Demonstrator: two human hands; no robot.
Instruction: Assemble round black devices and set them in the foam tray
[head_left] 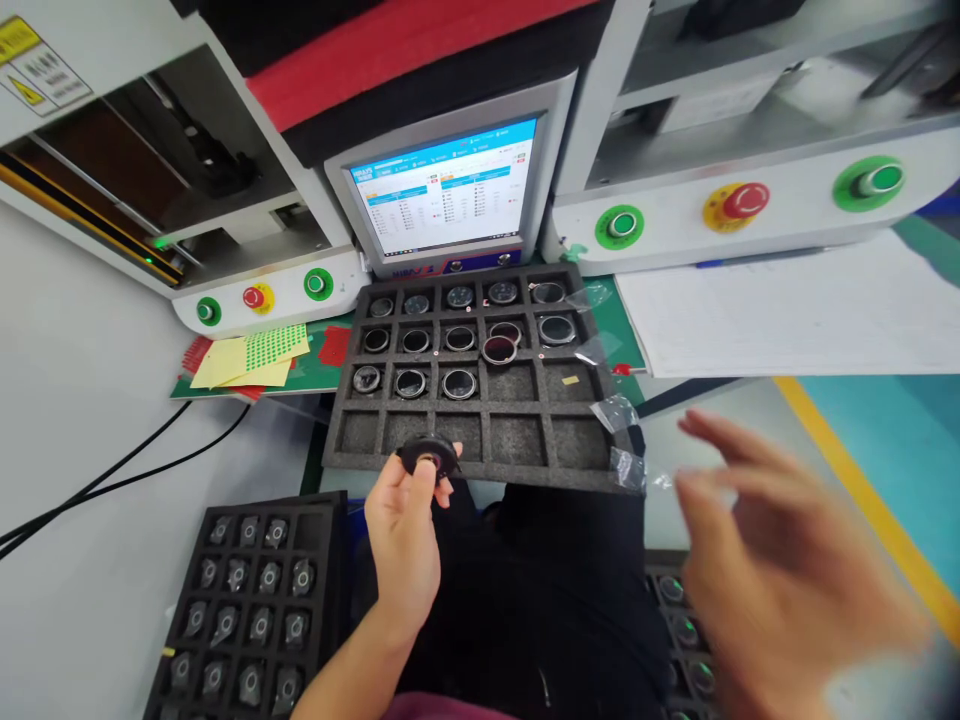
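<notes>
My left hand is closed on a round black part, thumb pressed on its face and fingers beneath. It holds the part just over the near edge of a dark foam tray. Round dark discs with shiny rims sit in the tray's back rows, among them a rimmed disc. One reddish-dark disc leans over a divider and overlaps another. My right hand is raised at the right, away from the tray and smeared by motion. Whether its fingertips hold anything cannot be made out.
A lit screen stands behind the tray, between machines with green buttons and red stop buttons. Another foam tray at lower left carries wrapped round parts. Paper sheets lie at right, yellow sticker sheets at left.
</notes>
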